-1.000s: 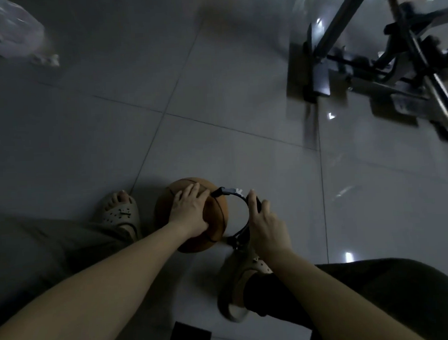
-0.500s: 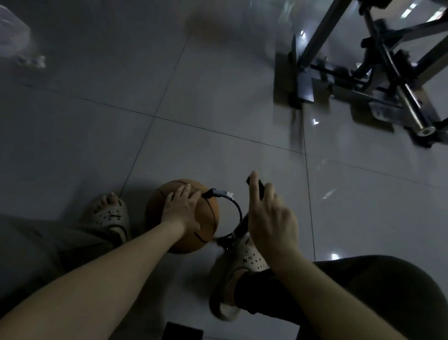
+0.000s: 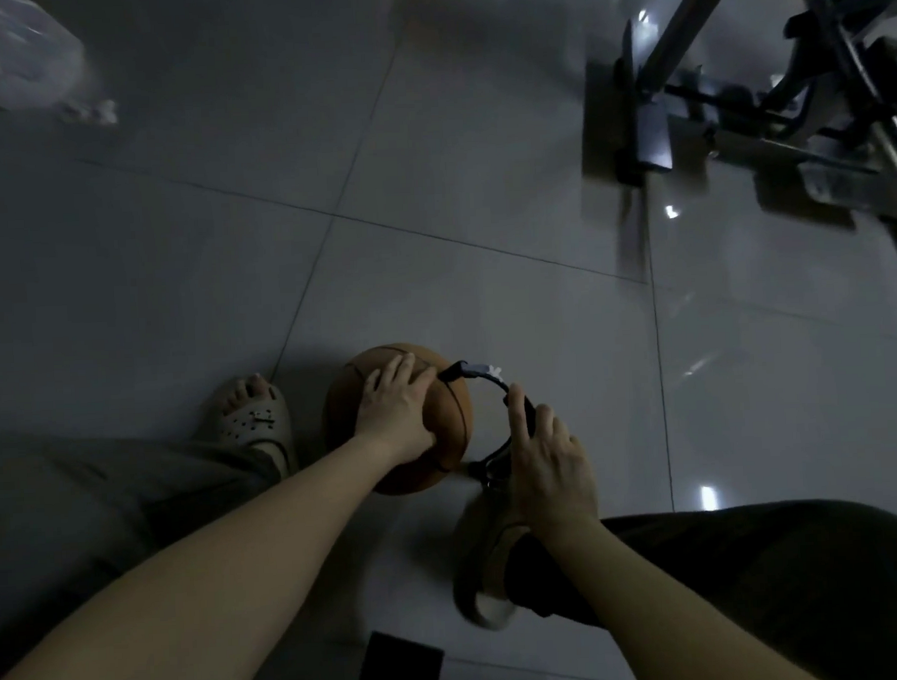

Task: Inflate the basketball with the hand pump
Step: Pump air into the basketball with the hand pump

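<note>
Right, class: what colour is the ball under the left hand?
The basketball is orange-brown with dark seams; the head view shows it.

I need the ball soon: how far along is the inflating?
Done: the hose runs into the basketball, which the left hand steadies. In hand: the right hand is on the pump handle. Left: probably more strokes, then unplugging; firmness can't be judged.

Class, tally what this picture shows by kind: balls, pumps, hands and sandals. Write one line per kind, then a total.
Basketball: 1
Hand pump: 1
Hands: 2, left hand and right hand
Sandals: 2, left sandal and right sandal
Total: 6
</note>
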Motion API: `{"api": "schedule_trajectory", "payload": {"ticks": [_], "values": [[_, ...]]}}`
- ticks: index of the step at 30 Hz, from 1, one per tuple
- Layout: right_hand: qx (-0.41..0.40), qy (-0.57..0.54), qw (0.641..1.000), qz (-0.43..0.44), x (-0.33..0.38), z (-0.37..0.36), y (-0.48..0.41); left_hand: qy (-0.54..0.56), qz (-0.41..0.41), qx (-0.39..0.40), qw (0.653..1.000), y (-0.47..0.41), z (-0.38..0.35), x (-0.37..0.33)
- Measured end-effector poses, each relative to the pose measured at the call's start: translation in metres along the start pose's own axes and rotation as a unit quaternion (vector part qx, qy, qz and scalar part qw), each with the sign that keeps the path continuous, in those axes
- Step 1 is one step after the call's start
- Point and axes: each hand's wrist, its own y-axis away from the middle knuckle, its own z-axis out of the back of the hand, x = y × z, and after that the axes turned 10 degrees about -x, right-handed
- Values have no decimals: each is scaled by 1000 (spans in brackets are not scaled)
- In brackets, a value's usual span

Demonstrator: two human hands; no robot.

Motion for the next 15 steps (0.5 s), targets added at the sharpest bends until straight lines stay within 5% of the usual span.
{"api": "schedule_trajectory", "payload": {"ticks": [5,15], "values": [[6,39,998,51,-5,37,-14,-7,5,7,1000,1,2,-1],[-160,68,985,13,-19,114,-9,-18,7,6,1000,10,2,0]]}}
